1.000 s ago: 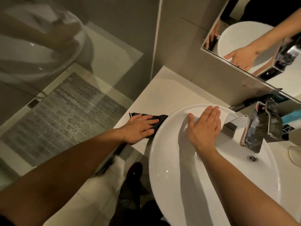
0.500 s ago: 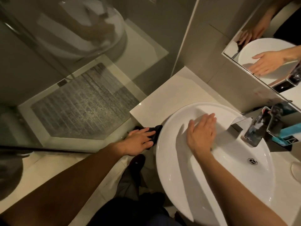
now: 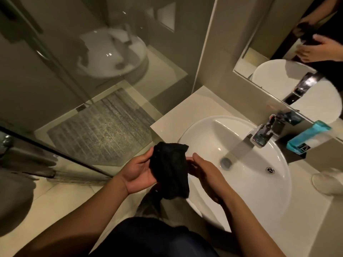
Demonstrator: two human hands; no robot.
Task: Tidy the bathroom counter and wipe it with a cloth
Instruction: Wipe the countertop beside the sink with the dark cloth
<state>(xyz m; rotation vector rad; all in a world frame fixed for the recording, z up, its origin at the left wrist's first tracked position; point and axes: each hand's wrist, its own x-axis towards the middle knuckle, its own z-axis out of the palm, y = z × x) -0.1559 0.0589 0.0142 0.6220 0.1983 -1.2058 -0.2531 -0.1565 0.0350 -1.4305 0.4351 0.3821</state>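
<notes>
Head view: both hands (image 3: 167, 175) clutch black cloth (image 3: 169, 173) beside basin (image 3: 259, 191), seemingly above counter (image 3: 178, 110) edge.

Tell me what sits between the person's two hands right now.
The black cloth hangs between the left hand and right hand, both holding it, in the head view.

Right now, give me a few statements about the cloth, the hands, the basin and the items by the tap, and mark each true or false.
1. Both hands, left hand and right hand, hold the black cloth. True.
2. The cloth lies flat on the beige counter. False: it is lifted off it.
3. A turquoise tube lies right of the chrome tap. True.
4. The round white basin holds a cup. False: nothing is inside it.
</notes>
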